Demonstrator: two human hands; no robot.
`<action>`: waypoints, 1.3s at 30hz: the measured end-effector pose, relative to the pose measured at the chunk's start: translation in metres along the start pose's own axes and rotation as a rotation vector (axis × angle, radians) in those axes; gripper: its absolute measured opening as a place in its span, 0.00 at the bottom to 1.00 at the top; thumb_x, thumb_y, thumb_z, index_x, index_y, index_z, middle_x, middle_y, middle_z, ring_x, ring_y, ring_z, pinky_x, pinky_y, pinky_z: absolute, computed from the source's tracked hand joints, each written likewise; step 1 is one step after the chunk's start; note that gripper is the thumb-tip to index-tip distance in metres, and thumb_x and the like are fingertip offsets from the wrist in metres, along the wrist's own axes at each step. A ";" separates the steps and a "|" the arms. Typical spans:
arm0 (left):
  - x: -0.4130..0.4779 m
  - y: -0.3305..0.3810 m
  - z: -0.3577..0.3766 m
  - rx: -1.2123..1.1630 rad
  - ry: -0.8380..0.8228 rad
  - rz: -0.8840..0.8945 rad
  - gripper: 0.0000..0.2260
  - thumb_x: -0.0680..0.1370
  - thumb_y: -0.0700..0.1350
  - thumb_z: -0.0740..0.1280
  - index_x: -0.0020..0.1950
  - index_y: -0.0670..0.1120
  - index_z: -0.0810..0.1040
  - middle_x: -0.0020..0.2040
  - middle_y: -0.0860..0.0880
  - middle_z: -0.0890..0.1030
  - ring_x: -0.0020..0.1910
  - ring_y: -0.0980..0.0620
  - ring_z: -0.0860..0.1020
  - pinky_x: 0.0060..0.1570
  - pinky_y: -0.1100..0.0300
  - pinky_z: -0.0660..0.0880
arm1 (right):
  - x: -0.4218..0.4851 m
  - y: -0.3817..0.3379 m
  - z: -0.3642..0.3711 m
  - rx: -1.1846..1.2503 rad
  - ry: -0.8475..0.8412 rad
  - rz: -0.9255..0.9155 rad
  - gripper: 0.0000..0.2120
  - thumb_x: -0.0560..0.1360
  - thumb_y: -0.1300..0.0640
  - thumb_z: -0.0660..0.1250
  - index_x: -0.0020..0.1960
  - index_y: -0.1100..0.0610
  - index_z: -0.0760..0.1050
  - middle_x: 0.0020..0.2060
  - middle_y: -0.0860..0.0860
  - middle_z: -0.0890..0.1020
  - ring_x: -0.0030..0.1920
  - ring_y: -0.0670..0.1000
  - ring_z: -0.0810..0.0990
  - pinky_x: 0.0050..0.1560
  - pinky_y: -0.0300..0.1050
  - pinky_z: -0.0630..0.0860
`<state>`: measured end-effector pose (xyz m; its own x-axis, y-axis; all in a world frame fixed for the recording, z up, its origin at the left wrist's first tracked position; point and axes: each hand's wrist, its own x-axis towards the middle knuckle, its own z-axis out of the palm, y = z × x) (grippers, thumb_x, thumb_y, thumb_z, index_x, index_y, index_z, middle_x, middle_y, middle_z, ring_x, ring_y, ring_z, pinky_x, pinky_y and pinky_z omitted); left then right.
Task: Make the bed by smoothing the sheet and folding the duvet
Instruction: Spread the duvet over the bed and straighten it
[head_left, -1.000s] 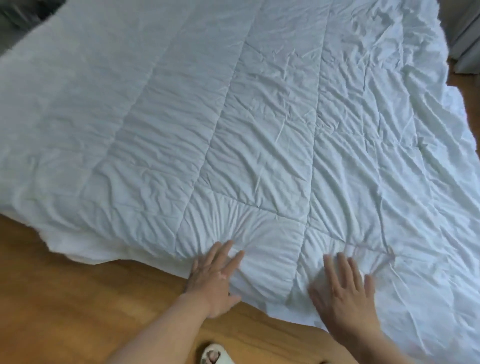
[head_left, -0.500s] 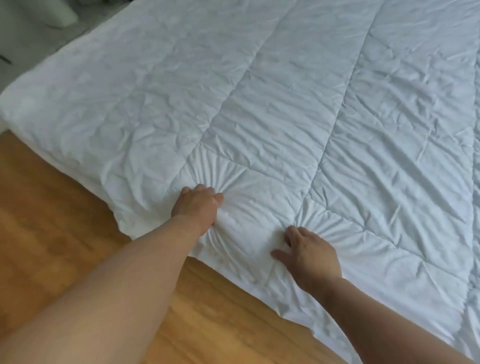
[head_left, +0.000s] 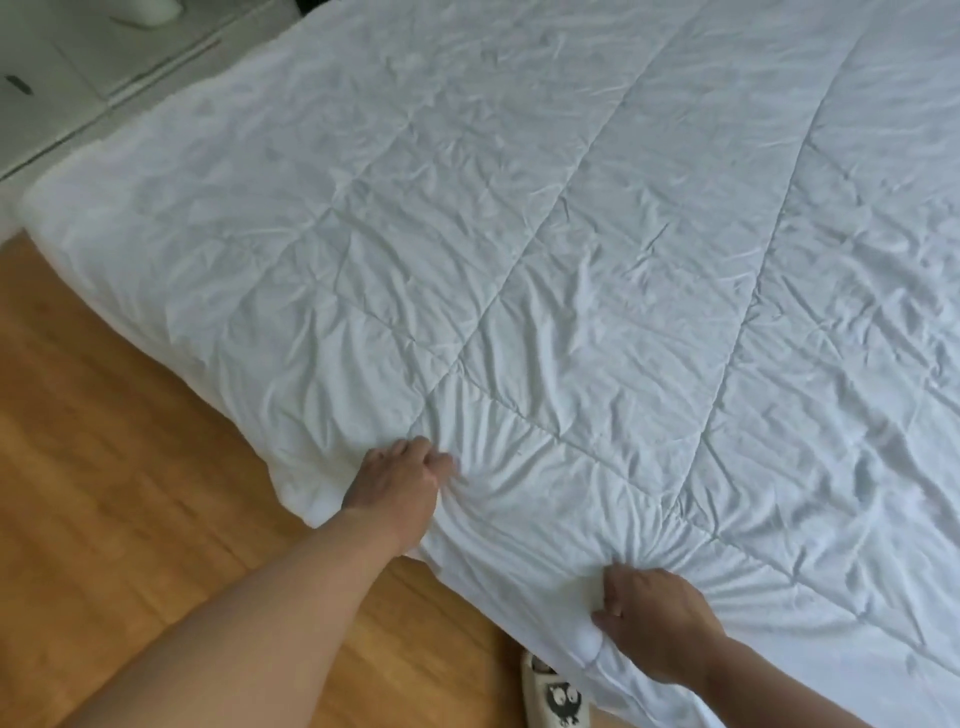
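Gripping duvet edge, L hand & R hand

White quilted duvet lies spread flat and heavily creased, fully hiding the surface that supports it. Its near edge meets the wooden floor. One pale slipper with a dark cartoon face lies on the floor, just beside that edge.

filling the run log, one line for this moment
left hand: grips duvet edge | right hand: grips duvet edge | duvet: spread, unfolded
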<state>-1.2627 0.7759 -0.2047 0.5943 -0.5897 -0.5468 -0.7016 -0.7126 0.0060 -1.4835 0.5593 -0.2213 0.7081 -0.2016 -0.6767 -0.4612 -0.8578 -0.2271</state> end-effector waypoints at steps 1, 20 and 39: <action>0.002 -0.010 -0.007 -0.012 0.046 -0.033 0.28 0.76 0.37 0.63 0.73 0.55 0.63 0.65 0.50 0.65 0.64 0.47 0.66 0.64 0.51 0.67 | 0.002 -0.005 -0.008 -0.013 -0.059 0.023 0.15 0.73 0.35 0.61 0.46 0.45 0.68 0.45 0.46 0.78 0.55 0.50 0.80 0.46 0.44 0.68; 0.093 -0.199 -0.080 -0.112 -0.248 0.009 0.15 0.81 0.35 0.54 0.57 0.44 0.79 0.52 0.47 0.79 0.47 0.51 0.76 0.48 0.59 0.74 | 0.163 -0.211 -0.114 0.129 0.033 -0.115 0.11 0.80 0.42 0.58 0.47 0.49 0.68 0.50 0.52 0.81 0.53 0.56 0.80 0.45 0.47 0.66; 0.194 -0.555 -0.120 0.018 -0.005 0.337 0.32 0.65 0.58 0.79 0.67 0.55 0.75 0.57 0.55 0.74 0.57 0.52 0.73 0.58 0.58 0.74 | 0.330 -0.493 -0.144 0.336 0.384 0.063 0.13 0.70 0.39 0.69 0.46 0.45 0.72 0.43 0.42 0.80 0.47 0.49 0.80 0.47 0.45 0.74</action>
<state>-0.7111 1.0113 -0.2132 0.3254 -0.7892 -0.5208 -0.8654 -0.4705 0.1723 -0.9457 0.8474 -0.2321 0.7894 -0.4617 -0.4045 -0.6113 -0.6516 -0.4492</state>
